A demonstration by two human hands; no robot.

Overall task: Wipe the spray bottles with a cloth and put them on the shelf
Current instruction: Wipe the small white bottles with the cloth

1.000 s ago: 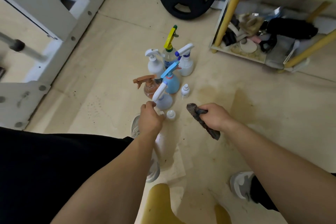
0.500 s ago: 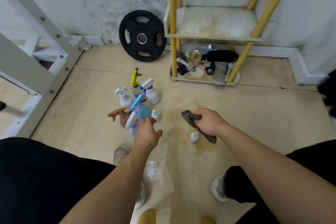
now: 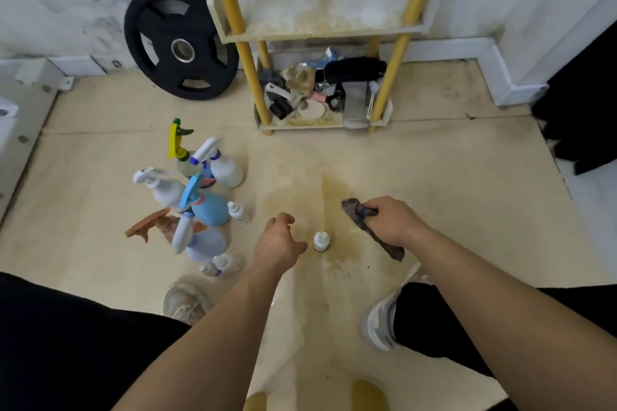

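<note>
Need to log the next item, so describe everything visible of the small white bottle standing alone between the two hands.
The small white bottle looks plastic: squat rounded body, narrower white cap, no trigger visible. It stands upright on the floor at the edge of a yellowish stain, apart from the spray bottle cluster. The left hand hovers close beside it with a narrow gap; the right hand, gripping the cloth, is farther off. Only the floor touches it.
</note>
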